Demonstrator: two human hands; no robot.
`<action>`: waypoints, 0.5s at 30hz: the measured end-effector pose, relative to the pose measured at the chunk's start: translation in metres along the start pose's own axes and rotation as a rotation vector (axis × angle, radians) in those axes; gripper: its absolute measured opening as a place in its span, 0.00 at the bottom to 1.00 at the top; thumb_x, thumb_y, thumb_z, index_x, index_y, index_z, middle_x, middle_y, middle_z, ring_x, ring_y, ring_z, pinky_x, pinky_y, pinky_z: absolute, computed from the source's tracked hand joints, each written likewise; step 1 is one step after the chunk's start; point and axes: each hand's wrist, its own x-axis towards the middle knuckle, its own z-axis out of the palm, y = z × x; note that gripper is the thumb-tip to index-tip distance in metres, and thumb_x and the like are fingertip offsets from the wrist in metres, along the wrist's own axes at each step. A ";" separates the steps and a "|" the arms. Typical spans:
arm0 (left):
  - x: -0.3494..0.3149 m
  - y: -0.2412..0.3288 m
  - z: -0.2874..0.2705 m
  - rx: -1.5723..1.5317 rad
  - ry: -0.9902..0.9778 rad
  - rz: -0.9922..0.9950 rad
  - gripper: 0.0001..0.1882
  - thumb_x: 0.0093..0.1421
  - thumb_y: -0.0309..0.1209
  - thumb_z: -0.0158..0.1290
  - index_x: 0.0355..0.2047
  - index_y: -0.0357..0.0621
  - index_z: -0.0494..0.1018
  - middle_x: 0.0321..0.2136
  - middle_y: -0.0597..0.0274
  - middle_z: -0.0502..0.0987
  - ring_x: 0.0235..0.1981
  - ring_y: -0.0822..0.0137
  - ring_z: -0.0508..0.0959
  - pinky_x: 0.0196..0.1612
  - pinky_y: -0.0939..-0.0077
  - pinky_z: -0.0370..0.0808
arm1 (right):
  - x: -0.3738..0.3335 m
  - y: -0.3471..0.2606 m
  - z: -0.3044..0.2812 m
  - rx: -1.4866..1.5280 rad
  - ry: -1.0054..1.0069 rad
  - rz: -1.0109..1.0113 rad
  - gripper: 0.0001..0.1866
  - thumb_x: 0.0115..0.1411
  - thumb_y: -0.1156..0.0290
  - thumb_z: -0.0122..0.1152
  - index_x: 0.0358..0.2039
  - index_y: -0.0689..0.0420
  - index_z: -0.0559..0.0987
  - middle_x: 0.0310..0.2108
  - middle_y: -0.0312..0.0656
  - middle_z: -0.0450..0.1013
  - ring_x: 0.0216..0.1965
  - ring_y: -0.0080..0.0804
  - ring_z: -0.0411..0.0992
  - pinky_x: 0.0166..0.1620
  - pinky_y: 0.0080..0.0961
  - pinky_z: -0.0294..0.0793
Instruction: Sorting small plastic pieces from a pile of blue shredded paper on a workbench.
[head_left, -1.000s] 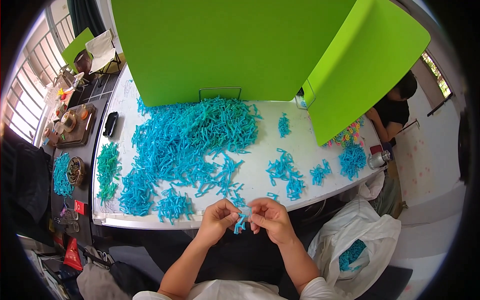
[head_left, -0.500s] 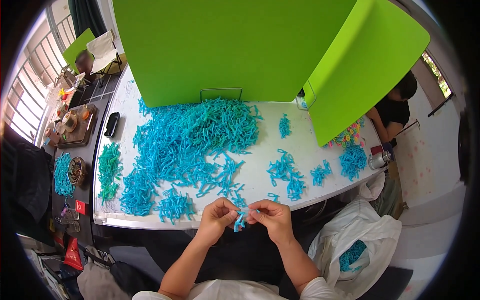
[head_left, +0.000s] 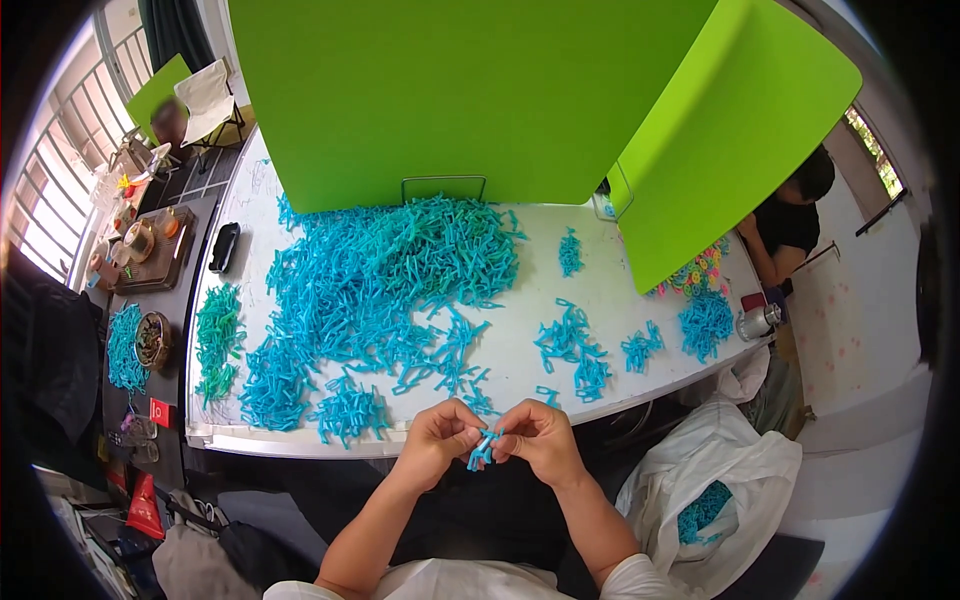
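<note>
Just off the table's front edge, my left hand (head_left: 437,444) pinches a few small blue plastic pieces (head_left: 481,455), which hang from between thumb and fingers. My right hand (head_left: 541,443) is closed in a pinch too, its fingertips meeting the right side of the same pieces. Whether they are linked together is too small to tell. Beyond the hands, a large heap of similar blue and teal pieces (head_left: 350,290) covers much of the white table (head_left: 520,345). A few loose blue pieces (head_left: 480,402) lie right above my fingers.
Upright green boards (head_left: 450,100) stand behind the heap. Smaller blue piles (head_left: 573,350) lie to the right, green pieces (head_left: 217,340) to the left by a black tray (head_left: 225,248). A white sack (head_left: 750,470) stands at lower right. Another person (head_left: 790,225) sits beyond the right board.
My right hand has moved slightly left, bringing its fingertips against the blue pieces in my left hand. The left hand stays almost in place.
</note>
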 end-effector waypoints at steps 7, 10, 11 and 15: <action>0.000 -0.002 -0.003 0.014 0.002 -0.002 0.03 0.64 0.16 0.51 0.35 0.36 0.72 0.30 0.56 0.80 0.29 0.70 0.81 0.32 0.77 0.79 | 0.001 0.006 -0.004 0.113 -0.037 0.060 0.08 0.59 0.76 0.68 0.36 0.63 0.77 0.30 0.41 0.78 0.29 0.27 0.78 0.33 0.23 0.81; 0.000 -0.004 -0.004 0.004 0.002 -0.005 0.03 0.63 0.16 0.51 0.35 0.35 0.72 0.30 0.56 0.80 0.29 0.69 0.81 0.32 0.76 0.79 | 0.001 0.006 -0.005 0.131 -0.028 0.066 0.10 0.58 0.74 0.69 0.36 0.63 0.77 0.30 0.42 0.78 0.27 0.28 0.78 0.31 0.23 0.81; 0.000 -0.003 -0.003 0.004 0.001 -0.006 0.03 0.63 0.16 0.51 0.35 0.35 0.72 0.30 0.56 0.80 0.29 0.69 0.81 0.32 0.76 0.79 | 0.000 0.006 -0.005 0.136 -0.032 0.067 0.10 0.58 0.74 0.69 0.36 0.63 0.77 0.30 0.42 0.78 0.27 0.27 0.78 0.31 0.22 0.81; -0.001 -0.003 -0.003 -0.012 -0.015 -0.003 0.03 0.63 0.16 0.51 0.35 0.35 0.72 0.29 0.57 0.80 0.29 0.70 0.81 0.32 0.77 0.79 | 0.000 0.003 -0.003 0.126 -0.016 0.056 0.09 0.59 0.75 0.68 0.36 0.63 0.78 0.29 0.42 0.77 0.27 0.27 0.77 0.31 0.22 0.80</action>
